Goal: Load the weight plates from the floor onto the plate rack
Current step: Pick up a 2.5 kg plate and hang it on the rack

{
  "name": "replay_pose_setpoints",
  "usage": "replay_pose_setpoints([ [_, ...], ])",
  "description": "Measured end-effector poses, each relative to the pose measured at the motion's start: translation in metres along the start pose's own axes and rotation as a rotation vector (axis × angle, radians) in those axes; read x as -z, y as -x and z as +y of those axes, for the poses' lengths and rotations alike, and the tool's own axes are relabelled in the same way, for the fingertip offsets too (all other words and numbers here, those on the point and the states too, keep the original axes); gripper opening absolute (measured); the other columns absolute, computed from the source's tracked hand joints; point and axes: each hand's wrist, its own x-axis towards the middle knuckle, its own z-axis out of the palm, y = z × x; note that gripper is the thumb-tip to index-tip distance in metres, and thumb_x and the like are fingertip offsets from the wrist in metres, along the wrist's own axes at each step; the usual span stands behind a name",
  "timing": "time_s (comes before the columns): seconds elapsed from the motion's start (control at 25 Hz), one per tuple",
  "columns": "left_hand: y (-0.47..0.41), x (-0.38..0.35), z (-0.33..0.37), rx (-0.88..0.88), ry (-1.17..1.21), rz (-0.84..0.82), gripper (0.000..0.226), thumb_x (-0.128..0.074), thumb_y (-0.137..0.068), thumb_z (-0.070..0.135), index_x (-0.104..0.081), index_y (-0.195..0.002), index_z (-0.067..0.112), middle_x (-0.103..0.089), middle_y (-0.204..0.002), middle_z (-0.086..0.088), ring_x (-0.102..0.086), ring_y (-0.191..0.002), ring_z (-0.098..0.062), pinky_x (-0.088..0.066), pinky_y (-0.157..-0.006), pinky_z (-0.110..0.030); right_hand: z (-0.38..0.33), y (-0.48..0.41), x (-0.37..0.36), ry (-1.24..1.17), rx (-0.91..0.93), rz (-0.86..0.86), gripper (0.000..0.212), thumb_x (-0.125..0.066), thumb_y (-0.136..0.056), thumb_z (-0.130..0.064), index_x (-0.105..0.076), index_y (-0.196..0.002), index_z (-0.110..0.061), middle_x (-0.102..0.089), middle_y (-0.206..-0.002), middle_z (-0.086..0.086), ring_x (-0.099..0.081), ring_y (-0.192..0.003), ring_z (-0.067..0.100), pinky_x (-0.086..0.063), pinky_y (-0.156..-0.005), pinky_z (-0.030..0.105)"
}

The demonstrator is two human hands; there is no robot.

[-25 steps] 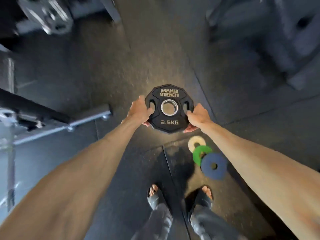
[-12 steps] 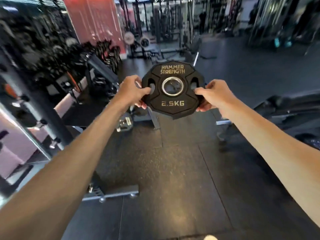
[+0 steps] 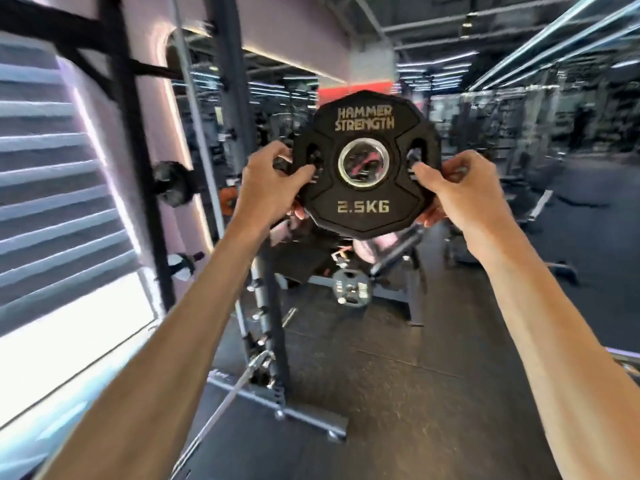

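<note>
Both hands, left [image 3: 273, 188] and right [image 3: 450, 188], grip the weight plate [image 3: 363, 216] by its side slots, upright in mid-air. Squaring its centre hole to a free peg on the rack upright [image 3: 136, 188] should seat it cleanly.

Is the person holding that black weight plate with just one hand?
No, both the left hand and right hand grip the plate.

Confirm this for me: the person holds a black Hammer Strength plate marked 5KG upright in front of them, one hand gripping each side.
Not quite. The plate is marked 2.5KG, not 5KG, as the head view shows. The rest stands: it is black, reads Hammer Strength and is held upright, with the left hand gripping one side and the right hand the other.
</note>
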Motion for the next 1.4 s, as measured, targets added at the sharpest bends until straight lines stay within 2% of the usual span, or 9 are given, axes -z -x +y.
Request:
replay_pose_setpoints([
  [0.2, 0.074, 0.093, 0.035, 0.048, -0.172, 0.299, 0.022, -0.073, -0.087, 0.021, -0.06, -0.097, 0.008, -0.067, -0.074, -0.014, -0.061, -0.047, -0.021, -0.045, -0.041, -0.024, -0.025, 0.035, -0.054, -0.231, 0.062, -0.266, 0.032, -0.072, -0.091, -0.023, -0.043, -0.095, -0.008, -0.061, -0.068, 0.017, -0.058, -0.035, 0.026, -0.048, -0.037, 0.039],
  [0.32, 0.135, 0.146, 0.059, 0.087, -0.307, 0.454, 0.023, -0.071, -0.089, 0.024, -0.059, -0.101, 0.01, -0.07, -0.07, -0.014, -0.063, -0.044, -0.027, -0.045, -0.041, -0.025, -0.047, 0.07, -0.091, -0.33, 0.074, -0.447, 0.034, -0.073, -0.09, -0.025, -0.046, -0.097, -0.007, -0.065, -0.075, 0.019, -0.059, -0.037, 0.028, -0.042, -0.034, 0.028],
  [0.52, 0.237, 0.234, 0.094, 0.164, -0.527, 0.724, 0.026, -0.069, -0.091, 0.026, -0.06, -0.107, 0.007, -0.067, -0.058, -0.008, -0.058, -0.036, -0.018, -0.041, -0.041, -0.022, -0.092, 0.154, -0.161, -0.523, 0.051, -0.744, 0.033, -0.076, -0.087, -0.023, -0.047, -0.092, -0.008, -0.059, -0.083, 0.014, -0.058, -0.036, 0.017, -0.042, -0.032, 0.024],
  [0.64, 0.3, 0.28, 0.121, 0.201, -0.63, 0.894, 0.027, -0.069, -0.092, 0.026, -0.06, -0.11, 0.008, -0.069, -0.064, -0.009, -0.061, -0.041, -0.021, -0.049, -0.042, -0.031, -0.124, 0.213, -0.196, -0.582, 0.065, -0.915, 0.033, -0.075, -0.088, -0.025, -0.045, -0.087, -0.013, -0.062, -0.082, 0.013, -0.06, -0.036, 0.017, -0.045, -0.036, 0.025],
  [0.72, 0.342, 0.308, 0.141, 0.207, -0.707, 1.0, 0.023, -0.07, -0.091, 0.026, -0.061, -0.106, 0.012, -0.071, -0.069, -0.012, -0.065, -0.05, -0.029, -0.055, -0.047, -0.04, -0.148, 0.255, -0.215, -0.622, 0.09, -1.006, 0.034, -0.075, -0.088, -0.027, -0.044, -0.087, -0.014, -0.064, -0.083, 0.013, -0.061, -0.037, 0.019, -0.046, -0.039, 0.026],
  [0.8, 0.384, 0.331, 0.162, 0.205, -0.794, 1.098, 0.017, -0.071, -0.09, 0.027, -0.061, -0.099, 0.017, -0.071, -0.073, -0.013, -0.066, -0.054, -0.029, -0.056, -0.048, -0.04, -0.172, 0.298, -0.229, -0.672, 0.11, -1.096, 0.034, -0.075, -0.088, -0.028, -0.046, -0.091, -0.011, -0.063, -0.085, 0.01, -0.061, -0.037, 0.019, -0.046, -0.039, 0.026],
  [1.0, 0.477, 0.373, 0.211, 0.256, -0.993, 1.24, 0.017, -0.068, -0.093, 0.026, -0.057, -0.099, 0.015, -0.066, -0.062, -0.004, -0.056, -0.036, -0.016, -0.044, -0.037, -0.028, -0.22, 0.407, -0.249, -0.782, 0.127, -1.299, 0.035, -0.075, -0.088, -0.027, -0.047, -0.093, -0.007, -0.059, -0.081, 0.005, -0.062, -0.04, 0.023, -0.053, -0.041, 0.036],
  [1.2, 0.562, 0.417, 0.236, 0.343, -1.118, 1.393, 0.016, -0.066, -0.094, 0.024, -0.057, -0.103, 0.015, -0.065, -0.063, 0.0, -0.055, -0.035, -0.009, -0.043, -0.036, -0.021, -0.26, 0.512, -0.277, -0.845, 0.133, -1.471, 0.034, -0.075, -0.088, -0.025, -0.045, -0.091, -0.009, -0.06, -0.078, 0.012, -0.059, -0.036, 0.019, -0.046, -0.034, 0.027],
  [1.4, 0.628, 0.48, 0.228, 0.385, -1.168, 1.528, 0.018, -0.067, -0.093, 0.027, -0.059, -0.101, 0.013, -0.067, -0.06, -0.008, -0.053, -0.033, -0.011, -0.042, -0.04, -0.024, -0.289, 0.608, -0.33, -0.867, 0.185, -1.592, 0.035, -0.076, -0.086, -0.033, -0.048, -0.09, -0.012, -0.064, -0.088, 0.017, -0.065, -0.045, 0.027, -0.052, -0.041, 0.033],
])
